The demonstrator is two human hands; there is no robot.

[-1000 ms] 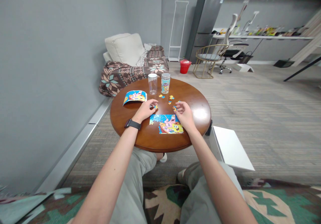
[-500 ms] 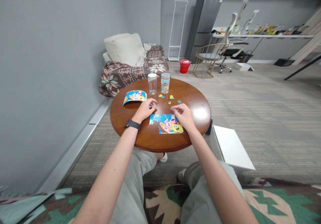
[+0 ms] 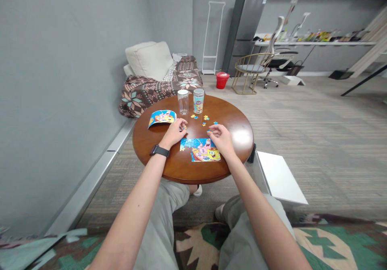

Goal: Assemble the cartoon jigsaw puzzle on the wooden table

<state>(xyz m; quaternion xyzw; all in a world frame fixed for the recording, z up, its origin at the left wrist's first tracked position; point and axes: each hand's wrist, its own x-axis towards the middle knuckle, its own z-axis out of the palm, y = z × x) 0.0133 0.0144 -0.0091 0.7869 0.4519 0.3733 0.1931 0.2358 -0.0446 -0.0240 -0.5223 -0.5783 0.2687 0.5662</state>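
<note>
My left hand (image 3: 175,132), with a dark watch on its wrist, is pinched on a small puzzle piece (image 3: 184,128) at the upper left of the puzzle. Blue and pink cartoon figures show on the partly joined jigsaw puzzle (image 3: 205,150); its lower left part is a gap. My right hand (image 3: 221,137) is closed on a blue puzzle piece (image 3: 209,131) just above the puzzle's upper right edge. Several loose puzzle pieces (image 3: 204,124) lie beyond both hands. At the left, a curved picture sheet (image 3: 162,116) bears the same cartoon.
A clear jar with a white lid (image 3: 183,102) and a cartoon-printed jar (image 3: 198,101) stand at the back of the round wooden table (image 3: 151,153). Right of the table is a white box (image 3: 281,177). A red bin (image 3: 221,80) and a draped sofa (image 3: 157,86) are farther off.
The piece at my right fingertips has tilted so that its blue face shows more. My left hand has barely moved, and the puzzle looks the same. The view has shifted slightly.
</note>
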